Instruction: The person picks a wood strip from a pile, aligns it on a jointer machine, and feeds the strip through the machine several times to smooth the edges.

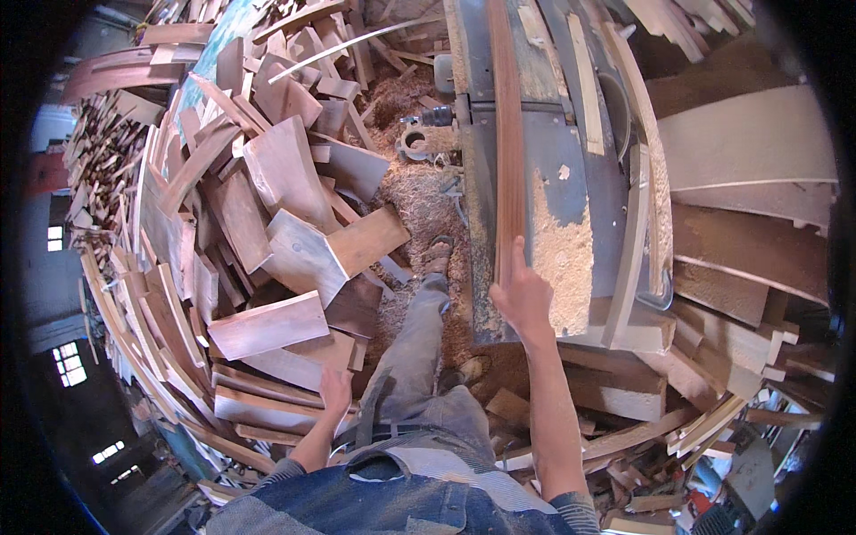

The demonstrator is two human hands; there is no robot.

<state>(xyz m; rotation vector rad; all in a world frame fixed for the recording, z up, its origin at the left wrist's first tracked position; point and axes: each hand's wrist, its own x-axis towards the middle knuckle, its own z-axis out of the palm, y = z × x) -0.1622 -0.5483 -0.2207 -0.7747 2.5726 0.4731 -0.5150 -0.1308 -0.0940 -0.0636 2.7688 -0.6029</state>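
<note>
Board [509, 134] is lying along the surface [482, 178], right hand [524, 299] seemingly steadying its near end, left hand [336, 390] hanging leftward of it; both grips unclear.

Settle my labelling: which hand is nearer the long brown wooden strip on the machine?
Right: the right hand is at the near end of the wooden strip; the left hand is well left of it.

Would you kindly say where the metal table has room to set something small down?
A mostly bare patch of the metal table lies between the long brown plank and the pale wooden strip, just beyond the sawdust; one small chip sits there. A narrower strip runs along the plank's left side. Left of the table, piled wood offcuts make it crowded.
</note>
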